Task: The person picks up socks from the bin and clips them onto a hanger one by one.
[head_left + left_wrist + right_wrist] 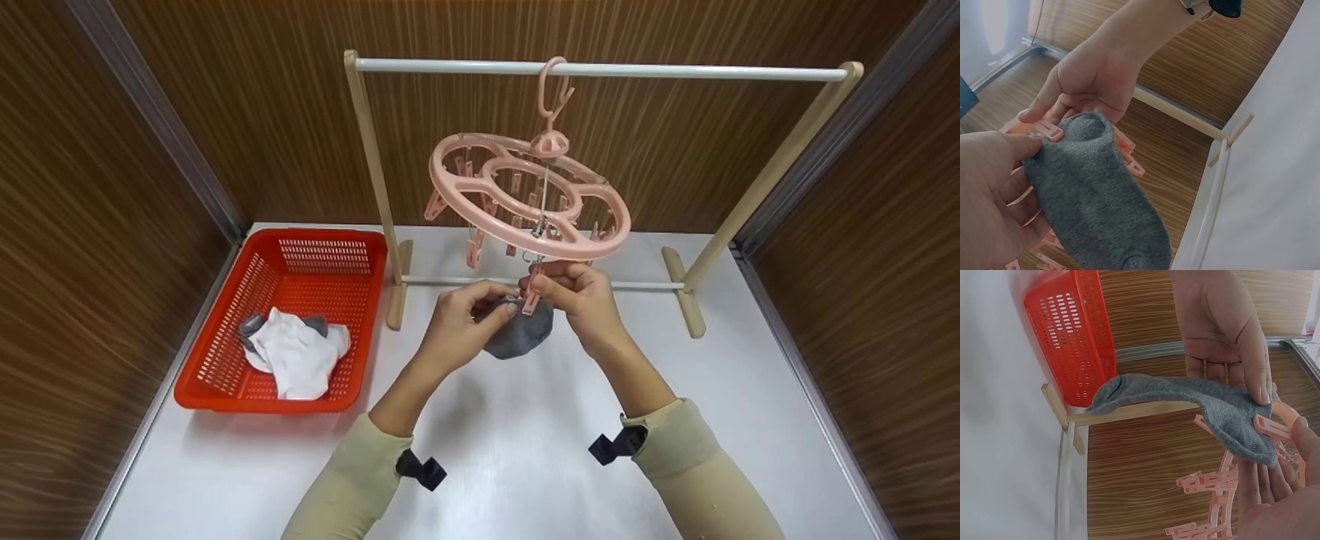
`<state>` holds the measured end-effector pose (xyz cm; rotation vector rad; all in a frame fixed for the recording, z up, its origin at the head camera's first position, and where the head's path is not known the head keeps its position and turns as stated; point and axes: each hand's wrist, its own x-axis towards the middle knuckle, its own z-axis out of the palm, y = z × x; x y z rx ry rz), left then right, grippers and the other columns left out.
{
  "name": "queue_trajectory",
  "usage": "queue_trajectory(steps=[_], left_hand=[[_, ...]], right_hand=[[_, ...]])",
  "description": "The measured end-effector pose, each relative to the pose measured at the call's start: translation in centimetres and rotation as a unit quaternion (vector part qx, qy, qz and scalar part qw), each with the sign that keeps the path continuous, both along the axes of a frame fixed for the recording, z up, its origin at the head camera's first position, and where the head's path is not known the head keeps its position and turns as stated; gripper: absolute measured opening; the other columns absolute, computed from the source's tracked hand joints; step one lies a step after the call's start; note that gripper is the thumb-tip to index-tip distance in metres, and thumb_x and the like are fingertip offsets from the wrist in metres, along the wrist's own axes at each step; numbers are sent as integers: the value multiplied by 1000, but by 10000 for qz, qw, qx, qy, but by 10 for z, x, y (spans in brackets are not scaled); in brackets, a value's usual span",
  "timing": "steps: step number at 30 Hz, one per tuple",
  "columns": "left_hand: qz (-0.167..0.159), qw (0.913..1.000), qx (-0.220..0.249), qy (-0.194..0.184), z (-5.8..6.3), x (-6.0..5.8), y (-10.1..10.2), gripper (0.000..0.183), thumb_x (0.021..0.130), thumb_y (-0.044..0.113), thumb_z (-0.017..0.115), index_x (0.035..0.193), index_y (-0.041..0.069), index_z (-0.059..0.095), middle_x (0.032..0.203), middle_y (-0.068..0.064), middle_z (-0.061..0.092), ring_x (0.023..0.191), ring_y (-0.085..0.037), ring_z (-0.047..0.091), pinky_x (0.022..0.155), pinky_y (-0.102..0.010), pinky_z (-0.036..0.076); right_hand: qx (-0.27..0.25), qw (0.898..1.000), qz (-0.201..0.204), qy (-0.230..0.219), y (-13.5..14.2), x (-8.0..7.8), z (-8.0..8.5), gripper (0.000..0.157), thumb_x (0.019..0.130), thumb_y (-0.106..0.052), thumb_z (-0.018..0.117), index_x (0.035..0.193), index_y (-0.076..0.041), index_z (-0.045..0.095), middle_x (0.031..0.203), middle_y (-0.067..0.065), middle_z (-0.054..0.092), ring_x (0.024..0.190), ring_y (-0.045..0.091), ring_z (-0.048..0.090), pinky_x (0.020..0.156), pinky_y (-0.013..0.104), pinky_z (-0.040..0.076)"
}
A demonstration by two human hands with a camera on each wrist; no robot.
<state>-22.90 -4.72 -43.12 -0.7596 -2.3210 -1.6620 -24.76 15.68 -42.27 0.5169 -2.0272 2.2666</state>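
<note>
A grey sock (1095, 185) hangs below the round pink clip hanger (491, 223). My left hand (461, 322) pinches the sock's edge between thumb and fingers. With thumb and fingers my right hand (581, 300) grips a pink clothespin (1272, 428) that dangles from the hanger's ring. The clothespin's tip lies over the sock's opening edge in both wrist views. In the right wrist view, fingers of my right hand reach under the sock cuff. The hanger tilts down toward me, its hook (553, 90) over the white rail (675, 72).
A red basket (360, 360) on the left holds white and grey socks (296, 352). The rail's wooden posts (776, 176) and feet (682, 292) frame the work area, with a lower white bar (645, 286) behind my hands. Several other pink clothespins (474, 249) hang around the ring.
</note>
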Motion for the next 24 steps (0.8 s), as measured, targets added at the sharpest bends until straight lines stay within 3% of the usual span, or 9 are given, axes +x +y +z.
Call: queue_trajectory(steps=[4,7,9,12,15,18,21,24], left_hand=[[264,9987,-326,300,4,3,-2,23,95,23,70,116,15,72,107,4,73,89,-7,67,81,-25,58],[733,9882,-705,1148,12,7,-3,23,93,21,71,116,15,72,109,3,73,95,-9,67,86,-25,57],[1080,9700,-954,1960,21,9,-3,23,91,18,73,114,14,72,109,2,73,97,-12,66,89,-26,55],[1453,9263,-1286,3231,36,9,-1,26,87,13,76,113,12,73,111,-1,73,106,-18,65,99,-29,51],[1551,8862,-1659,4038,50,4,3,33,86,13,78,118,13,72,123,-5,70,120,-25,59,110,-35,43],[1521,8640,-2109,4313,59,-4,7,41,88,16,77,127,15,68,137,-8,63,134,-30,50,116,-43,36],[1424,8588,-2519,4227,62,-12,9,47,89,16,75,135,18,64,146,-9,55,141,-31,43,119,-48,30],[1366,8604,-2800,4033,62,-18,10,50,91,19,73,139,20,60,149,-8,52,143,-31,41,121,-50,25]], right_hand=[[10,10000,-46,-19,0,0,-1,21,94,-4,67,111,9,65,98,16,75,93,23,74,85,37,60],[36,9999,-104,-71,-1,0,-2,20,94,-4,67,111,6,67,98,16,75,94,24,74,85,36,60],[52,9998,-146,-107,-3,0,-3,21,93,-4,67,112,6,67,99,16,75,95,24,73,85,35,60],[93,9997,-180,-96,-4,0,-3,22,93,-4,67,113,6,67,99,15,75,96,23,73,87,33,59],[174,9995,-258,-42,-4,-1,-2,25,93,-4,69,114,8,67,99,12,75,96,22,73,87,33,58],[340,9988,-347,13,-4,-1,-2,26,92,-5,70,115,7,67,99,10,75,95,21,72,86,32,59],[466,9982,-360,71,-5,-2,-3,24,93,-5,69,114,6,68,99,10,75,95,22,73,86,32,59],[565,9979,-300,99,-6,-2,-4,23,94,-4,67,115,5,68,100,11,75,96,23,73,86,32,59]])
